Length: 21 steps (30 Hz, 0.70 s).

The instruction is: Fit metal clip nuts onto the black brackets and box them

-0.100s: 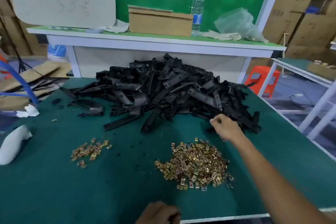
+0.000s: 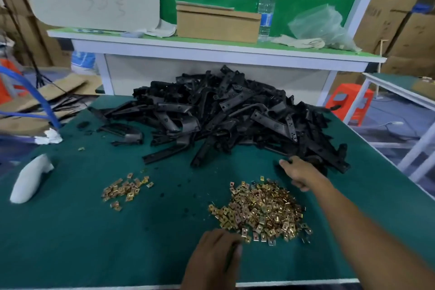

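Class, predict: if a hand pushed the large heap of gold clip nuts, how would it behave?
The large heap of clip nuts would probably scatter, not slide whole: its pieces lie loose. Flat and squarish, they likely won't roll. The green mat may add drag.

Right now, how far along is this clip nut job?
Barely started. Done: nothing visibly finished; I see no fitted bracket, and the brown cardboard box sits on the rear shelf. In hand: the right hand reaches the heap of black plastic brackets; the left hand is at the large pile of gold metal clip nuts. Left: essentially the whole heap.
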Each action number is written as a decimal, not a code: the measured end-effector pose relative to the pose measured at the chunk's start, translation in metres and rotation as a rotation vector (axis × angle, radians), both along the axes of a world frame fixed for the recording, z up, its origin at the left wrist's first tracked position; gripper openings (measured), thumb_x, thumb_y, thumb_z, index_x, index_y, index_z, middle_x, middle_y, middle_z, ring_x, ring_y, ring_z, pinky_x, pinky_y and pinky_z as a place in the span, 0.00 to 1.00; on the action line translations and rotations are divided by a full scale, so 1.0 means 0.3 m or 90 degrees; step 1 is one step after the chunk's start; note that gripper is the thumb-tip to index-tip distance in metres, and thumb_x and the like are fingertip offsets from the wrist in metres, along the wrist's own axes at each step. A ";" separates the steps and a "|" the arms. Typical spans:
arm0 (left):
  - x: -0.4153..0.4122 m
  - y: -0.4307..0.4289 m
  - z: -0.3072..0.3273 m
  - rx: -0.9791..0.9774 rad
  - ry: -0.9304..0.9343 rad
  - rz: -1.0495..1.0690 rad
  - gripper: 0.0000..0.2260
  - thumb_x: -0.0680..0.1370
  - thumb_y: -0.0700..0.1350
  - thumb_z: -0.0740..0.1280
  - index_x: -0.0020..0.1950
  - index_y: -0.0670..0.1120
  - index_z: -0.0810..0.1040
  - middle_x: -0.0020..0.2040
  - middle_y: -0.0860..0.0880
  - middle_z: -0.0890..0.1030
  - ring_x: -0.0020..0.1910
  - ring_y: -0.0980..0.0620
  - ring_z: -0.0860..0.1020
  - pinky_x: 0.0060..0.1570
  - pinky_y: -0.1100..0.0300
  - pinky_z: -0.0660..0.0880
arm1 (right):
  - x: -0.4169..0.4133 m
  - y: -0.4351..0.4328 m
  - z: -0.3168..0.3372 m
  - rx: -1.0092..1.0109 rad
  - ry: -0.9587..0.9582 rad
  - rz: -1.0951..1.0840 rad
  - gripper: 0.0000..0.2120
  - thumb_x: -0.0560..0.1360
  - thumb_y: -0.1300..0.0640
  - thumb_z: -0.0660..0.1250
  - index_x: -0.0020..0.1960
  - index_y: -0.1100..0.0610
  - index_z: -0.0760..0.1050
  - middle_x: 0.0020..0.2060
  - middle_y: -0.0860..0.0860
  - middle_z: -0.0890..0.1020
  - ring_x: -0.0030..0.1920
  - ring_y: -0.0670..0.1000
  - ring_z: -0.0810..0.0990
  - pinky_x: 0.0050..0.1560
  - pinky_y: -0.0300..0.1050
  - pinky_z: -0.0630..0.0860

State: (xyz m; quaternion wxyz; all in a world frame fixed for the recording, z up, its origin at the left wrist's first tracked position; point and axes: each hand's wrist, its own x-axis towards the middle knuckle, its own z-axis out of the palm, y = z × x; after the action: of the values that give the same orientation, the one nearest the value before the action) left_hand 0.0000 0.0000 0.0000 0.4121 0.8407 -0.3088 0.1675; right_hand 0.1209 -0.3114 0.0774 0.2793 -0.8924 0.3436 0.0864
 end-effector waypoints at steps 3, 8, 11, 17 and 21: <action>0.111 -0.012 0.003 0.040 0.122 0.021 0.10 0.83 0.52 0.61 0.63 0.56 0.77 0.59 0.60 0.73 0.57 0.62 0.65 0.55 0.73 0.62 | -0.008 -0.004 -0.058 -0.060 0.011 -0.003 0.29 0.81 0.32 0.53 0.74 0.50 0.62 0.52 0.59 0.79 0.44 0.60 0.81 0.43 0.50 0.78; 0.225 -0.027 0.009 0.081 0.142 0.037 0.11 0.85 0.53 0.57 0.63 0.54 0.76 0.58 0.58 0.72 0.57 0.61 0.65 0.55 0.67 0.65 | -0.064 -0.009 -0.065 -0.149 -0.177 -0.055 0.23 0.80 0.40 0.65 0.42 0.60 0.73 0.35 0.56 0.79 0.43 0.62 0.80 0.41 0.50 0.73; 0.311 -0.056 0.014 0.100 0.147 0.047 0.11 0.85 0.49 0.57 0.61 0.51 0.78 0.58 0.55 0.75 0.59 0.56 0.69 0.60 0.63 0.68 | -0.147 0.005 -0.076 -0.085 -0.244 -0.109 0.11 0.77 0.55 0.72 0.47 0.58 0.70 0.42 0.60 0.82 0.41 0.60 0.83 0.49 0.54 0.78; 0.505 -0.129 0.044 0.235 0.176 0.029 0.18 0.86 0.47 0.56 0.75 0.49 0.71 0.68 0.44 0.73 0.67 0.44 0.69 0.65 0.51 0.71 | -0.275 0.090 -0.054 -0.030 -0.326 -0.124 0.23 0.78 0.59 0.71 0.62 0.50 0.59 0.45 0.54 0.81 0.43 0.61 0.82 0.51 0.59 0.77; 0.547 -0.154 0.046 0.337 0.171 -0.018 0.12 0.85 0.47 0.58 0.65 0.50 0.78 0.61 0.46 0.73 0.63 0.45 0.70 0.60 0.50 0.74 | -0.346 0.201 -0.049 -0.023 -0.342 -0.037 0.15 0.82 0.54 0.67 0.67 0.52 0.72 0.45 0.48 0.82 0.43 0.54 0.80 0.44 0.49 0.73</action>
State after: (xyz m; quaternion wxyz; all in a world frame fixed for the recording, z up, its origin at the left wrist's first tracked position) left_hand 0.1642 -0.0463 0.0138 0.2176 0.9293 -0.2962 -0.0374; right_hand 0.0170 -0.2512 0.0628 0.3467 -0.8781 0.2839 -0.1680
